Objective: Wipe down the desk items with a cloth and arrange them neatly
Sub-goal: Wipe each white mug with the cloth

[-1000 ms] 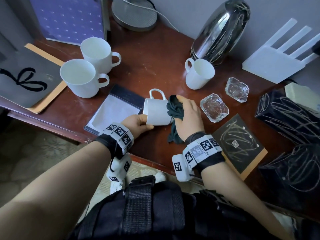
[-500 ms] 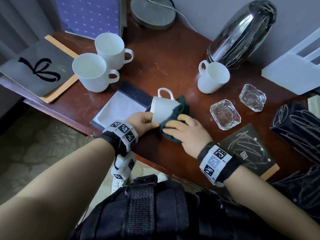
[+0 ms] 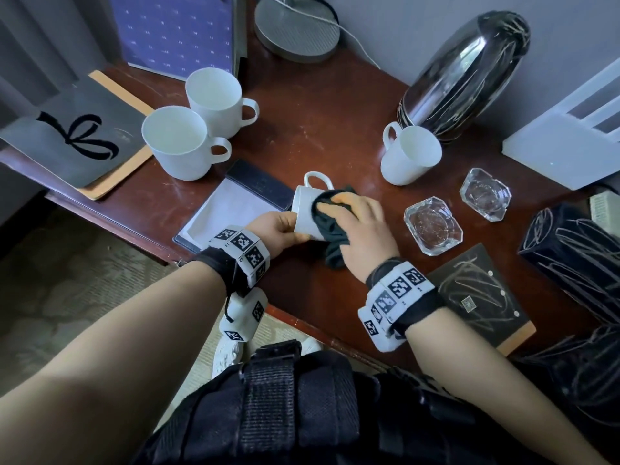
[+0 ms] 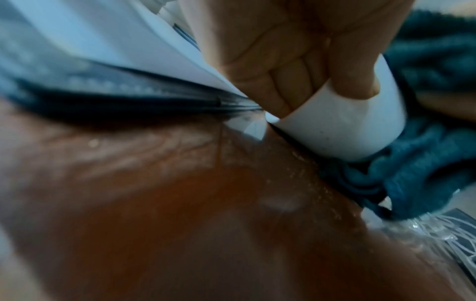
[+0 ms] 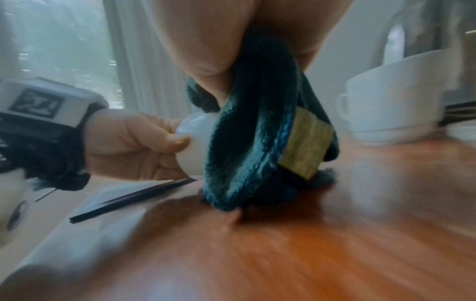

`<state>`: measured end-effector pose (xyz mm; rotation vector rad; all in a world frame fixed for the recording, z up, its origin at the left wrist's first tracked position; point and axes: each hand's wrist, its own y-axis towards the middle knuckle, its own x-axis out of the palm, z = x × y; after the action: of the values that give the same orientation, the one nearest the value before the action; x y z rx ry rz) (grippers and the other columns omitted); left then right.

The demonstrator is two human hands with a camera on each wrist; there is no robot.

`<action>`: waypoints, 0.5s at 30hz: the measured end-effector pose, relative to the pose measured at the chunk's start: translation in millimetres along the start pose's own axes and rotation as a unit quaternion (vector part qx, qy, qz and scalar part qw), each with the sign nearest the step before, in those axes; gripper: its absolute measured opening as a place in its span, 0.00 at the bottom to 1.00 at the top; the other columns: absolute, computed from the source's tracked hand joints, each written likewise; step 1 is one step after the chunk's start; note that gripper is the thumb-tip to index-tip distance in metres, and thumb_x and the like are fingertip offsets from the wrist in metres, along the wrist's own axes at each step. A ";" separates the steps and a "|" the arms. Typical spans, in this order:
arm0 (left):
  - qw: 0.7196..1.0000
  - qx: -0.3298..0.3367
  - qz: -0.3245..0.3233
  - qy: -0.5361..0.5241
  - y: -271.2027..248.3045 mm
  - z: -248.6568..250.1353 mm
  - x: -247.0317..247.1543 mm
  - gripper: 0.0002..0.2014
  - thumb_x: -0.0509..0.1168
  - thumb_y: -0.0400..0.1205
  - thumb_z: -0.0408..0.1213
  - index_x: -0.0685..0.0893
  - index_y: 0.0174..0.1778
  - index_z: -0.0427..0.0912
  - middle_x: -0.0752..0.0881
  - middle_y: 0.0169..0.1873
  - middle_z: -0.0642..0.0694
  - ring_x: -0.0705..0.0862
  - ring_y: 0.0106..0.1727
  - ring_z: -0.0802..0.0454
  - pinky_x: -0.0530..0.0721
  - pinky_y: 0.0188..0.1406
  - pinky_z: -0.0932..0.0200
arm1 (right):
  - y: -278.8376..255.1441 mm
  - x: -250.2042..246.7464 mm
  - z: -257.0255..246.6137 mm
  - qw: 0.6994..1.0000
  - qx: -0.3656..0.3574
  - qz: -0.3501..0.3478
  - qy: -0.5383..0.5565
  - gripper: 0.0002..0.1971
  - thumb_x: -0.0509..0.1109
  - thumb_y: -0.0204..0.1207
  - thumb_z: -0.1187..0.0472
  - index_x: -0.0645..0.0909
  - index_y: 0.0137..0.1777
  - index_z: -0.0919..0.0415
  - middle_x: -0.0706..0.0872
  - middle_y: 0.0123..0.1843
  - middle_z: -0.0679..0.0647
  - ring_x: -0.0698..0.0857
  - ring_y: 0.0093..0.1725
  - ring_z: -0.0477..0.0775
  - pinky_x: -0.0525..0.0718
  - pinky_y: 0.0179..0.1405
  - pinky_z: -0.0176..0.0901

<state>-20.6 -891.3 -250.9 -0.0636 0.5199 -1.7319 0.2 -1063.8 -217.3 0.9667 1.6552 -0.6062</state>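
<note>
The reddish-brown wooden desk point(image 3: 302, 105) has a glossy, lightly scuffed top that fills most of the head view. At its far right corner lies a rounded, mirror-bright metal kettle point(image 3: 466, 72), with a flat white plastic device point(image 3: 563, 152) beside it, and a grey folder with a black bow drawing point(image 3: 77, 142) overhangs the left edge. Two smooth white ceramic mugs point(image 3: 181, 142) stand touching at the left, and a third white mug point(image 3: 407, 156) stands upright just in front of the kettle. A dark-bordered notepad with a pale page point(image 3: 231, 209) lies flat near the front edge. Two faceted, octagonal clear glass ashtrays point(image 3: 432, 226) sit to the right, apart from each other. At the middle, the tipped white mug point(image 3: 307, 213) lies on its side, handle up, its lower wall close to the desk next to the notepad. The left hand point(image 3: 276, 228) grips its open rim, fingers curled inside and thumb on the outer wall. The right hand point(image 3: 364, 229) presses a soft, fuzzy dark teal cloth point(image 3: 330, 229) against the mug's base end, fingers bent over the bunched fabric, whose loose folds trail onto the desk; a small tan label point(image 5: 305, 142) is sewn to it.
</note>
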 end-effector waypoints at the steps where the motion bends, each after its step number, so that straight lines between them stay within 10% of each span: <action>1: 1.000 0.004 -0.004 -0.009 0.2 0.3 -0.8 0.12 0.67 0.79 0.30 0.84 0.56 0.48 0.85 0.46 0.54 0.80 0.41 0.73 0.72 0.48 0.81 | -4.8 -3.9 10.4 0.999 0.039 -0.021 0.003 0.29 0.55 0.66 0.73 0.78 0.67 0.57 0.76 0.68 0.58 0.71 0.65 0.65 0.73 0.65 0.53; 7: 1.000 -0.007 -0.004 0.006 -2.1 1.3 -0.8 0.12 0.67 0.79 0.30 0.85 0.58 0.42 0.85 0.46 0.54 0.81 0.44 0.69 0.72 0.50 0.83 | -9.7 -30.6 31.7 0.978 0.175 0.036 0.111 0.31 0.58 0.67 0.81 0.74 0.70 0.60 0.71 0.69 0.58 0.69 0.70 0.59 0.61 0.70 0.36; 11: 0.998 -0.008 -0.018 0.052 -6.7 -5.1 4.1 0.14 0.68 0.79 0.32 0.85 0.61 0.44 0.85 0.50 0.55 0.80 0.49 0.66 0.72 0.54 0.76 | 3.6 -35.0 -4.0 0.991 0.075 0.059 0.094 0.30 0.61 0.67 0.78 0.76 0.69 0.59 0.75 0.68 0.59 0.71 0.67 0.62 0.64 0.67 0.40; 15: 0.996 -0.014 -0.002 0.091 -7.3 -7.2 6.2 0.03 0.68 0.79 0.33 0.86 0.42 0.44 0.86 0.37 0.51 0.78 0.35 0.65 0.71 0.40 0.76 | 17.0 -18.5 -36.9 0.997 -0.032 -0.071 0.011 0.29 0.63 0.72 0.71 0.73 0.73 0.51 0.72 0.74 0.50 0.66 0.71 0.60 0.64 0.70 0.52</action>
<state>-31.0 -893.9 -256.1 0.0749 0.6773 -1.7433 -3.7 -1030.9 -187.4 0.8174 1.7624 -0.6352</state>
